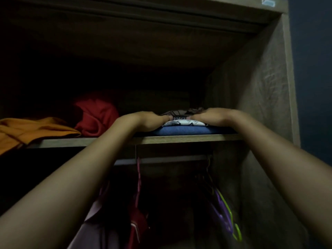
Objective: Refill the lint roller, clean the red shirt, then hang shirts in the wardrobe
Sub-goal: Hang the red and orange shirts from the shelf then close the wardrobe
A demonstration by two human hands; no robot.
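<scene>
Both my arms reach up to the wardrobe's upper shelf [89,141]. My left hand [145,121] and my right hand [213,117] grip a folded white patterned garment [181,121] from its two sides, fingers curled into the fabric. It lies on top of a folded blue garment [179,131] at the shelf's front edge. A crumpled red garment [97,114] sits on the same shelf to the left. Below the shelf, a red shirt [136,225] and a pale lilac shirt [97,230] hang from the rail [161,159].
An orange garment [32,132] droops over the shelf's left front edge. Purple and green empty hangers [224,216] hang at the right end of the rail. The wardrobe's side wall [265,87] stands close on the right; the back of the shelf is dark.
</scene>
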